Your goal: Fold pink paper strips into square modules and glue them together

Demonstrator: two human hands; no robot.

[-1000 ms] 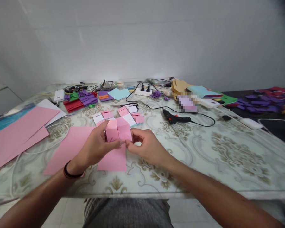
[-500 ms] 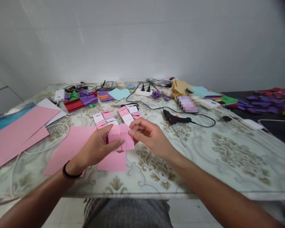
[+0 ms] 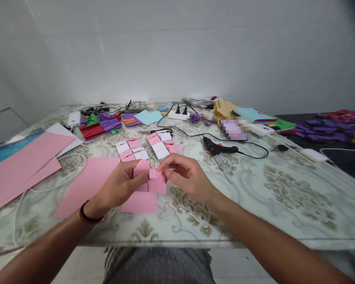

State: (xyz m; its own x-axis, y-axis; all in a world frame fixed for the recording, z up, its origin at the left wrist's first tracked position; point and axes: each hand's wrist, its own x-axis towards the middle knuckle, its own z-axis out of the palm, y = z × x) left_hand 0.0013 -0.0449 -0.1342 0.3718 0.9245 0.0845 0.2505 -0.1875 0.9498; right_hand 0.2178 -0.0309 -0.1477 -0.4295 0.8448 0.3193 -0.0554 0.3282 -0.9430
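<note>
Between both hands is a small folded piece of pink paper [image 3: 157, 185], raised over the table. My left hand [image 3: 121, 183] pinches its left part, thumb on top. With thumb and forefinger my right hand [image 3: 187, 175] grips a flap at the upper right edge, which is bent over. Below lies a pink paper rectangle [image 3: 139, 203], and a larger pink sheet [image 3: 87, 183] is partly under my left forearm. Just beyond my hands are two pink and white folded-paper pieces, one on the left [image 3: 131, 148] and one on the right [image 3: 160, 144].
A black glue gun [image 3: 220, 148] with its cord lies to the right. Farther back are a white power strip [image 3: 179, 114], purple folded strips [image 3: 109, 122], red strips [image 3: 91, 131] and light blue paper [image 3: 149, 117]. Large pink sheets [image 3: 29, 165] and a white cable [image 3: 84, 163] occupy the left.
The upper right flap of the pink paper is now folded over toward me. My right hand has moved slightly with it; my left hand keeps its hold.
</note>
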